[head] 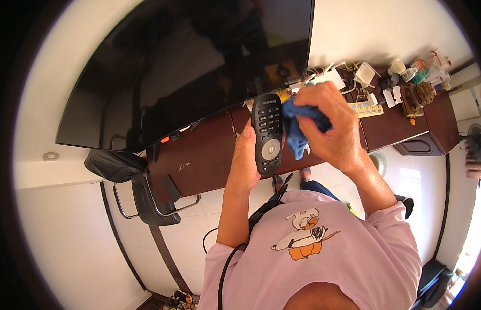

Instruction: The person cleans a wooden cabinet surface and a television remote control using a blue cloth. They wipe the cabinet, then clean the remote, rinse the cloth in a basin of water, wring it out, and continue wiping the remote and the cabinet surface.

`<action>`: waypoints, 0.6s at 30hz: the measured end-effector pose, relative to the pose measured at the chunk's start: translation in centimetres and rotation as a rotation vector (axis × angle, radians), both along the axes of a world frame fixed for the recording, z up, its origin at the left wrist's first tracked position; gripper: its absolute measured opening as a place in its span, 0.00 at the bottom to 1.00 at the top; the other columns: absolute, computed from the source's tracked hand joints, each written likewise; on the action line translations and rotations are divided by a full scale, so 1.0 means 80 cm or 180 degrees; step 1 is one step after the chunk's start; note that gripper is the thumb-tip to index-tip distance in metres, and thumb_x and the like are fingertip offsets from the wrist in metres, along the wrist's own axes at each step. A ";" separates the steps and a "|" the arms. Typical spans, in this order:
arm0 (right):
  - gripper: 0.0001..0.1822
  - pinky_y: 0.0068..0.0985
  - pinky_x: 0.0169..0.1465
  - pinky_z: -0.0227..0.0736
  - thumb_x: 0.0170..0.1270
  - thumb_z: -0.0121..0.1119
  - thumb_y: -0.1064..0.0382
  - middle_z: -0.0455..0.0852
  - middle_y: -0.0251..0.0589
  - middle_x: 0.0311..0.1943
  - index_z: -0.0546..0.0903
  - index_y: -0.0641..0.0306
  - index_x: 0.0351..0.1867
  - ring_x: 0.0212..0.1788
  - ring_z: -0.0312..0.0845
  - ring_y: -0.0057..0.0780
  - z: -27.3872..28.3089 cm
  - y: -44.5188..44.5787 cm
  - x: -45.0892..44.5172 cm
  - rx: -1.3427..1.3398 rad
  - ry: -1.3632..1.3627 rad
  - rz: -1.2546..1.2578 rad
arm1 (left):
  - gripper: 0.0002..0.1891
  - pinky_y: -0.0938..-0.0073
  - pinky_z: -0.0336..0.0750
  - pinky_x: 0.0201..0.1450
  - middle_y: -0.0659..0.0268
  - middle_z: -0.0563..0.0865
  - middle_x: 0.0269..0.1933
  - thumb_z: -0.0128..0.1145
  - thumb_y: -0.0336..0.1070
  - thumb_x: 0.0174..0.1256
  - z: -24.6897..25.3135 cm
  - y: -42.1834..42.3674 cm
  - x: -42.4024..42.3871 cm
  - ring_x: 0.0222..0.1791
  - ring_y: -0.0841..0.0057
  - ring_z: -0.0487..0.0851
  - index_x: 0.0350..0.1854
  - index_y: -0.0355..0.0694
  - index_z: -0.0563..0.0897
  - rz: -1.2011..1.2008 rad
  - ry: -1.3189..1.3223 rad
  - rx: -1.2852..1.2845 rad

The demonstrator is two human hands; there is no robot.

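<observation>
My left hand point(246, 155) holds a black Hisense remote control point(269, 133) upright, its button face towards me and the thumb along its left edge. Pinched between the thumb and fingers of my right hand point(331, 128) is a crumpled blue cloth point(296, 133). The cloth hangs just right of the remote; I cannot tell whether they touch. Both hands are raised above a dark red-brown wooden cabinet point(201, 155).
A large dark television point(186, 73) stands behind my hands. To the right lie a white router point(329, 80), a power strip point(366, 109), tangled cables and a paper cup point(397, 67). A black armchair point(155, 201) stands at the left end.
</observation>
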State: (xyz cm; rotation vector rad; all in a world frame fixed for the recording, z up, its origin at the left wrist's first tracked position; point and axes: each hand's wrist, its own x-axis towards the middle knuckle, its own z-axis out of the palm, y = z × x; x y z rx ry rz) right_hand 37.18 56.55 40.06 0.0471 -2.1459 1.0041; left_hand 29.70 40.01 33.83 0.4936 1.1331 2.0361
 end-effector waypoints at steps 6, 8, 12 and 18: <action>0.17 0.35 0.45 0.73 0.42 0.61 0.82 0.81 0.45 0.38 0.78 0.69 0.37 0.41 0.73 0.47 0.003 -0.004 -0.016 0.0831 0.0409 0.0135 | 0.33 0.76 0.77 0.52 0.62 0.82 0.52 0.40 0.61 0.76 0.006 0.015 0.013 0.49 0.78 0.81 0.67 0.35 0.69 0.0343 0.0453 -0.0361; 0.16 0.35 0.43 0.73 0.42 0.60 0.82 0.80 0.45 0.37 0.78 0.69 0.36 0.39 0.73 0.47 -0.005 -0.005 -0.011 0.0784 0.0316 0.0254 | 0.33 0.74 0.75 0.59 0.61 0.79 0.58 0.38 0.59 0.77 0.007 0.017 0.010 0.56 0.77 0.80 0.70 0.34 0.66 0.0314 0.0726 -0.0371; 0.15 0.35 0.41 0.73 0.42 0.60 0.82 0.81 0.44 0.35 0.79 0.68 0.34 0.39 0.73 0.45 0.004 0.013 -0.007 0.0244 0.0115 0.0361 | 0.33 0.74 0.72 0.61 0.62 0.79 0.59 0.38 0.58 0.78 0.004 0.020 0.017 0.58 0.76 0.78 0.69 0.33 0.66 0.0425 0.0889 -0.0612; 0.13 0.33 0.41 0.74 0.45 0.60 0.82 0.82 0.43 0.35 0.79 0.68 0.35 0.39 0.74 0.43 0.000 0.004 -0.003 0.0179 0.0080 0.0153 | 0.30 0.74 0.67 0.65 0.61 0.76 0.64 0.44 0.52 0.78 0.004 0.029 0.023 0.62 0.75 0.75 0.71 0.34 0.67 0.0654 0.1372 -0.0717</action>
